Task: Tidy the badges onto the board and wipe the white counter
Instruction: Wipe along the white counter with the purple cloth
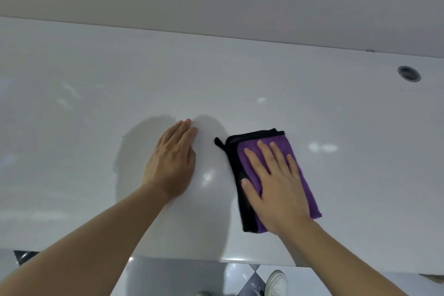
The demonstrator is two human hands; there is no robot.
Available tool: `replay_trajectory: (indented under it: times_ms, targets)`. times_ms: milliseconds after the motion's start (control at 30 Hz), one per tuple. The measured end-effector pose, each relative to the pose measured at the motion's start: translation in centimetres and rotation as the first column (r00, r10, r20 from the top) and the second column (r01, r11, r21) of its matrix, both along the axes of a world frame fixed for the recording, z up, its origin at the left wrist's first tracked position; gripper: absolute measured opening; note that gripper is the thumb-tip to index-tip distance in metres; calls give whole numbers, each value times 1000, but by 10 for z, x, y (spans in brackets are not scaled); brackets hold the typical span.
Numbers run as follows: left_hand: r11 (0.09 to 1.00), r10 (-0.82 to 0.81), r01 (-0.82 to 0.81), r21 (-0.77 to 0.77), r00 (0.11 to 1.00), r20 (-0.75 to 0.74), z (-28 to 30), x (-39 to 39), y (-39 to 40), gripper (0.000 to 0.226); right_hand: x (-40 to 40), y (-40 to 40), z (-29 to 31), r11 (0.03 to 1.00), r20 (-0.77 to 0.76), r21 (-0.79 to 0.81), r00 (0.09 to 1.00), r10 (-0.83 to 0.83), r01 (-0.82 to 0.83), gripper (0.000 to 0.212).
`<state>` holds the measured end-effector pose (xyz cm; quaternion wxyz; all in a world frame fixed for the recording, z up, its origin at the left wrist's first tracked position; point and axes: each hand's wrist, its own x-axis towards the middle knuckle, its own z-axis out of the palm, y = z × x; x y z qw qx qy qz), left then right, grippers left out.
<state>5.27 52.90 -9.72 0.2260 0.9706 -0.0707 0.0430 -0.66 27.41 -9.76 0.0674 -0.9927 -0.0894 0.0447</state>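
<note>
Right hand, fingers spread flat, presses soft folded cloth; left hand at nine o'clock, fingers together, steadies on counter.

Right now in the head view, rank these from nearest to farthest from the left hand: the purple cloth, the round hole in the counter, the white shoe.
From the left hand:
1. Purple cloth, just to its right, under the right hand.
2. White shoe, on the floor, below and right.
3. Round hole, far right, near the back of the counter.
</note>
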Motion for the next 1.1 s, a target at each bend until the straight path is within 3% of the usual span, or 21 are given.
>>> replay_trajectory:
  times_ms: [300, 500, 833, 1100]
  targets:
    - [1000, -9, 9, 3, 1000, 7, 0, 0, 0, 46, 24, -91, 5, 967, -13, -31, 967, -254, 253, 72]
    - [1000, -2, 1, 15, 1000, 24, -3, 1, -1, 44, 27, -83, 3, 949, -30, -88, 952, -305, 302, 67]
    - [1000, 6, -6, 20, 1000, 19, -3, 0, -3, 45, -29, 27, 2, 998, -26, -27, 998, -50, 49, 69]
    - [984, 14, -15, 177, 1000, 8, 1, -6, -12, 40, -37, 8, -2, 998, -27, 66, 1000, 12, -10, 67]
